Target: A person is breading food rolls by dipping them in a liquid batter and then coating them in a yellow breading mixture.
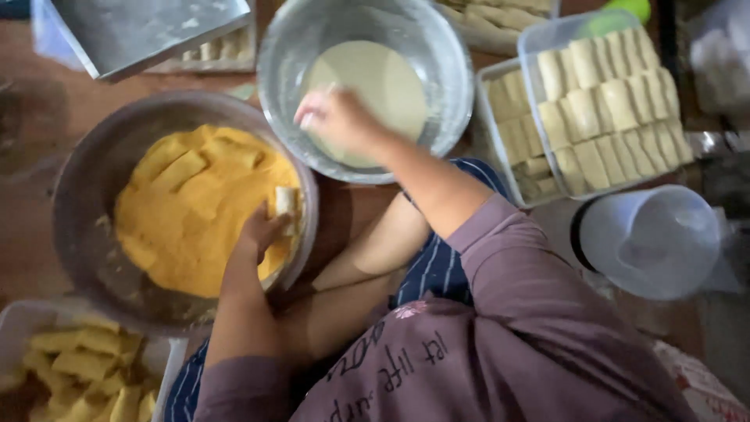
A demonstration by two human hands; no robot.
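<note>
My left hand (262,230) pinches a pale roll (285,201) at the near rim of the breadcrumb bowl (86,180). Right of that bowl, my right hand (337,119) dips loosely curled fingers into the batter bowl (437,47). Further right sit clear tubs of uncoated rolls (605,101) and a plastic jug (652,242); a tray of coated rolls (82,363) lies below the breadcrumb bowl.

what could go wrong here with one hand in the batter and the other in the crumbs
The right hand is over the pale batter in the metal bowl; batter could drip onto the floor between the bowls. The left hand presses a roll at the very edge of the crumb bowl, so crumbs or the roll might spill over the rim.
</note>
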